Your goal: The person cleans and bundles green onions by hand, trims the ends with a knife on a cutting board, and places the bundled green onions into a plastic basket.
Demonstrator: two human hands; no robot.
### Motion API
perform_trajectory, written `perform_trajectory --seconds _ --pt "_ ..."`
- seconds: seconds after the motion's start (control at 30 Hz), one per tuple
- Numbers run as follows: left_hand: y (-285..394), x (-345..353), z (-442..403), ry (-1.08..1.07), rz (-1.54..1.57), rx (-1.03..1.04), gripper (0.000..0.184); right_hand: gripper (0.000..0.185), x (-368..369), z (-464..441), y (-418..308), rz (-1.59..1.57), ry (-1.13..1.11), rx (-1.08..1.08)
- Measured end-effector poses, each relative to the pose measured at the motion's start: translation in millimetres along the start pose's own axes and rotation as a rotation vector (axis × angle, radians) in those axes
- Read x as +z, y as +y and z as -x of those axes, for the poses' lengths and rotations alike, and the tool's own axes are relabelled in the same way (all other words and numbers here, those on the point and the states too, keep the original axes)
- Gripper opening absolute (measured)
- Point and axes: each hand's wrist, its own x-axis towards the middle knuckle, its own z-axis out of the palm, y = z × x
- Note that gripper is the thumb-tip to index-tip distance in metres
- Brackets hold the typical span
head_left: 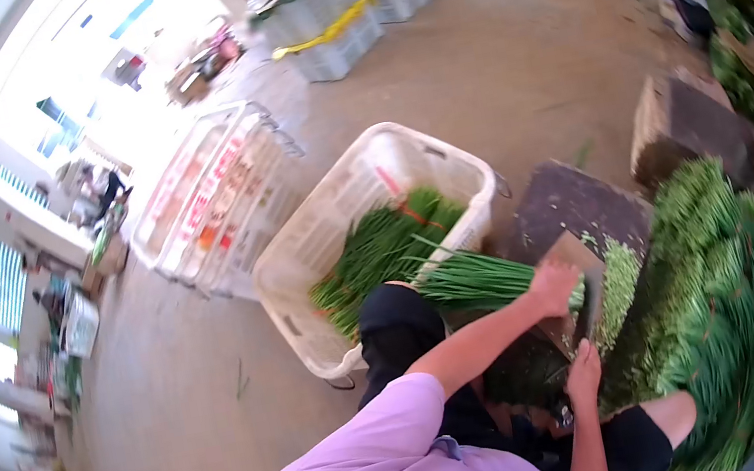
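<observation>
– So, entry one: the held greens, and where?
– Green stalks [475,279], one long bunch, leaning out from beside the white crate [280,303] to the cutting spot. Left hand [555,287]: fingers wrapped over the bunch near its ends, presumably to keep the stalks together and steady by the blade.
– Entry two: the blade?
– Knife [594,300], one, upright-looking. Right hand [583,373]: fingers curled round what seems the handle, mostly hidden by them. Blade set just beyond the left fingers, a placing that likely spares them the edge. Contact between blade and stalks: cannot tell.
– Entry three: support?
– Brown board [561,248], one, under the work, beside a dark block [547,197]; a firm backing, I judge. Pale green pieces [619,281], many, strewn on the blade's far side, apart from the bunch.
– Entry four: stock close by?
– Heaped greens [724,346], large lot, along the right, near enough for an easy reach, by my judgement. Crate contents: green bundles [366,256], laid flat; a reddish band [413,215] round one, probably against spreading.
</observation>
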Motion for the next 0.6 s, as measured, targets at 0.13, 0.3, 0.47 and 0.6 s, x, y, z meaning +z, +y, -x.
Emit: perform_trajectory --seconds 0.13,0.3,0.47,0.6 --pt "-3.0 -8.3 5.3 -0.054 0.019 0.012 0.056 0.05 16.4 -17.9 -14.7 0.016 -0.037 -0.014" --pt "-12.3 20.7 -5.7 0.031 0.006 -0.099 0.059 0.049 40.6 -68.4 -7.1 0.073 0.023 -0.153" --pt "-6.8 -17.8 33.5 0.022 0.102 -0.103 0.073 0.044 14.0 -83.1 -3.0 0.243 0.004 -0.242" --pt "-9.3 -43.3 75.3 0.334 0.302 -0.066 0.081 0.043 -6.0 -80.7 -20.5 0.482 0.116 -0.271"
